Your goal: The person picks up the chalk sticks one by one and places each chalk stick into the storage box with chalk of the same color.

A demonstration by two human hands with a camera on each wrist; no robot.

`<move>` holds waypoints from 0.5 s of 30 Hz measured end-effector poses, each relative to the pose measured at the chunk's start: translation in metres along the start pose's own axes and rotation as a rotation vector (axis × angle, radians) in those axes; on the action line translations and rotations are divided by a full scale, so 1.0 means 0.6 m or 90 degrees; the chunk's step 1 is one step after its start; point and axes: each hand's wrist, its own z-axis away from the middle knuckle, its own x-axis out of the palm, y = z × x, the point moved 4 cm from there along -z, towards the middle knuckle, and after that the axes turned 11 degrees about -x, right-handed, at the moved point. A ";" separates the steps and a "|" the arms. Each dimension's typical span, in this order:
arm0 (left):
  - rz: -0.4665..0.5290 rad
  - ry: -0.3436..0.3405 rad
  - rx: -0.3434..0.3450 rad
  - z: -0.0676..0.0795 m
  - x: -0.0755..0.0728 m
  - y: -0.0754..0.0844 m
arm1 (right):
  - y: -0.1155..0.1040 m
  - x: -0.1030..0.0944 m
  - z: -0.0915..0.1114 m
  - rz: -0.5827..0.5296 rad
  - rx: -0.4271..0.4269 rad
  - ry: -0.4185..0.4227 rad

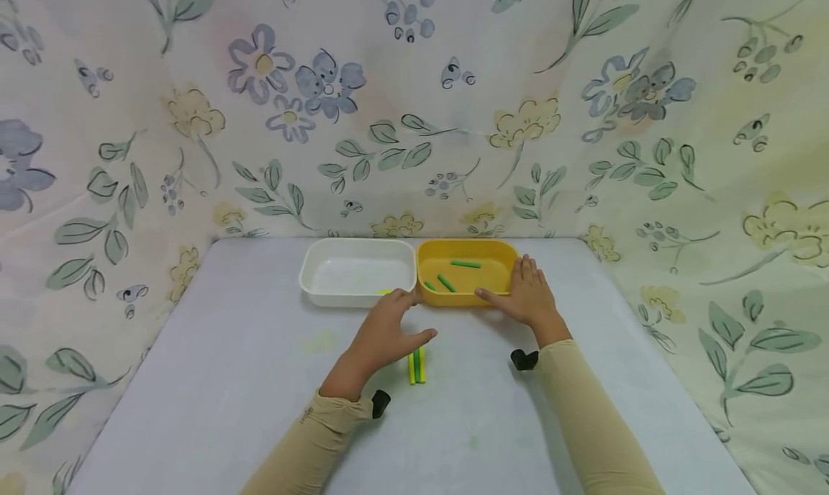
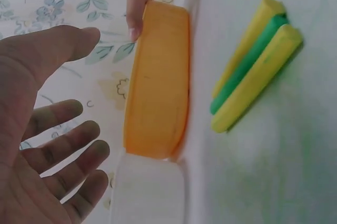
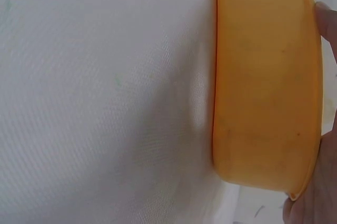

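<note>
My left hand (image 1: 383, 331) hovers in front of the white tray (image 1: 311, 293), thumb and fingers spread apart and holding nothing. Below it on the table lie two yellow sticks (image 2: 258, 79) with a green stick (image 2: 247, 66) between them, side by side; the hand partly covers them in the head view. At the right front corner of the orange-yellow tray (image 1: 453, 300), my right hand (image 1: 532, 297) rests against the side with straight fingers, its thumb on the front rim. Inside that tray are three green sticks (image 1: 466, 264). Something yellow (image 1: 385, 291) shows in the white tray, partly hidden.
Both trays stand side by side at the back of the white-covered table (image 1: 227, 351). Behind them hangs a floral cloth (image 1: 388, 85), which also runs along both sides. A black piece (image 1: 381, 403) sits at the left cuff, another (image 1: 524, 360) near the right cuff.
</note>
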 end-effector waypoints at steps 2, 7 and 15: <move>0.009 -0.005 0.000 0.008 0.004 -0.009 | 0.000 -0.001 0.001 0.001 0.000 -0.004; 0.024 -0.035 0.002 0.018 0.017 -0.028 | -0.002 -0.004 0.001 0.001 -0.004 -0.009; -0.002 -0.069 -0.017 0.023 0.021 -0.041 | -0.004 -0.003 0.001 -0.001 -0.003 -0.009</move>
